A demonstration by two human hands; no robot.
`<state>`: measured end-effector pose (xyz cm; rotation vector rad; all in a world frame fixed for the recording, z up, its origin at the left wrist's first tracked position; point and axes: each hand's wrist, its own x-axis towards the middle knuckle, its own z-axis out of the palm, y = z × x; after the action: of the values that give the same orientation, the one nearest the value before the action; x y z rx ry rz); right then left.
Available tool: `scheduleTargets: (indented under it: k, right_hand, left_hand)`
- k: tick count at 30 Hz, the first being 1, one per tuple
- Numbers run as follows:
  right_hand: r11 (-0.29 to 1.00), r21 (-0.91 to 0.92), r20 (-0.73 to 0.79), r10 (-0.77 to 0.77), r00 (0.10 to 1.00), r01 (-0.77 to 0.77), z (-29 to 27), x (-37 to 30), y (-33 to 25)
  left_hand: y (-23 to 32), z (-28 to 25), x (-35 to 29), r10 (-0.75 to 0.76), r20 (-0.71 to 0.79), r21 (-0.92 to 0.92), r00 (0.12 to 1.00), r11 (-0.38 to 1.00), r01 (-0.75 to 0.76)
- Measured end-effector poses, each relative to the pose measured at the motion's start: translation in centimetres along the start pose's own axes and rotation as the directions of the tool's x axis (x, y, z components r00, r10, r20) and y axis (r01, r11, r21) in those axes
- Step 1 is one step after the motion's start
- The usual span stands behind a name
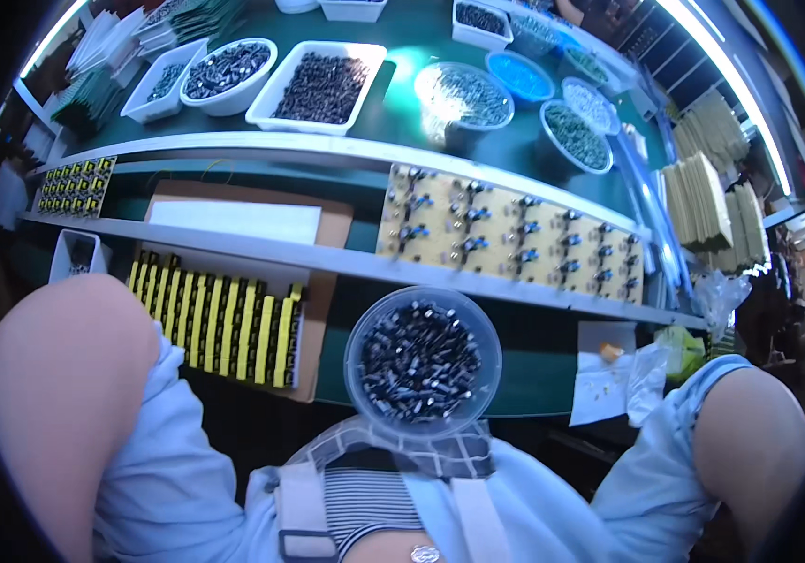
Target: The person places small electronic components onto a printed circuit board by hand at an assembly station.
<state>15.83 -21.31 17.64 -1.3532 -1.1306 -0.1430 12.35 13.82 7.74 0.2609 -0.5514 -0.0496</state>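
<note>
Where lap meets the front edge of the green surface [534, 361], clear round plastic bowl [423, 362], heaped with small dark cylindrical components. Probably light, thin-walled, flexible, prone to spilling; best gripped at opposite rim points. Hands out of view, forearms raised at either side; grasp impossible to tell. Beyond: tan circuit panel [512, 236], yellow-black parts in rows [218, 319], white trays [320, 84], more bowls under bright strip lighting.
</note>
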Motion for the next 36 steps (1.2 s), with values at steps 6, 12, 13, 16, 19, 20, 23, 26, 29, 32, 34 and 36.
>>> scheduleTargets:
  k: [6,12,13,16,19,20,23,26,29,32,34,36]
  right_hand:
    - [0.994,0.052,0.032,-0.094,0.995,0.092,-0.5,1.4,0.0]
    - [0.992,0.062,0.087,-0.119,0.989,0.114,-1.4,2.2,-2.0]
    - [0.992,0.067,0.085,-0.115,0.990,0.109,-1.4,2.1,-2.3]
    - [0.991,0.107,0.066,-0.093,0.993,0.086,-1.1,1.3,-2.6]
    - [0.986,0.160,0.039,-0.052,0.998,0.045,-0.5,0.0,-2.5]
    - [0.983,0.182,0.043,-0.043,0.998,0.035,-0.6,-0.2,-2.8]
    - [0.968,0.252,0.020,0.006,1.000,-0.011,0.4,-1.3,-2.5]
    - [0.951,0.306,0.006,0.051,0.999,-0.050,1.2,-2.5,-2.6]
    - [0.941,0.330,-0.008,0.080,0.997,-0.073,1.4,-3.2,-3.4]
    - [0.929,0.361,-0.024,0.096,0.995,-0.081,1.5,-3.8,-4.1]
    - [0.919,0.385,-0.026,0.099,0.995,-0.082,1.9,-4.0,-3.9]
    - [0.876,0.447,0.071,0.169,0.983,-0.183,2.2,-5.7,-5.4]
  left_hand:
    - [3.2,-0.8,2.7,-0.241,0.173,0.058,0.955,0.970,0.234]
    - [0.9,1.3,3.0,-0.091,-0.003,-0.094,0.996,0.991,0.090]
    - [0.3,1.9,2.8,-0.079,-0.043,-0.120,0.996,0.990,0.073]
    - [-1.2,3.3,1.7,-0.064,-0.151,-0.160,0.986,0.986,0.039]
    - [-1.5,2.3,0.5,-0.080,-0.116,-0.132,0.990,0.989,0.064]
    - [-1.7,2.3,0.2,-0.072,-0.103,-0.118,0.992,0.991,0.059]
    - [-1.4,1.8,-1.3,-0.085,-0.085,-0.083,0.993,0.993,0.078]
    - [-1.4,1.5,-2.7,-0.096,-0.077,-0.067,0.992,0.994,0.091]
    - [-2.3,2.2,-2.7,-0.027,-0.332,-0.032,0.943,0.999,0.018]
    - [-2.3,3.3,-2.5,-0.001,-0.364,0.022,0.931,1.000,0.010]
    - [-5.3,4.3,-0.1,0.012,-0.259,0.097,0.966,0.995,0.013]
    - [-12.5,8.6,-1.2,-0.016,-0.101,0.160,0.995,0.987,0.033]
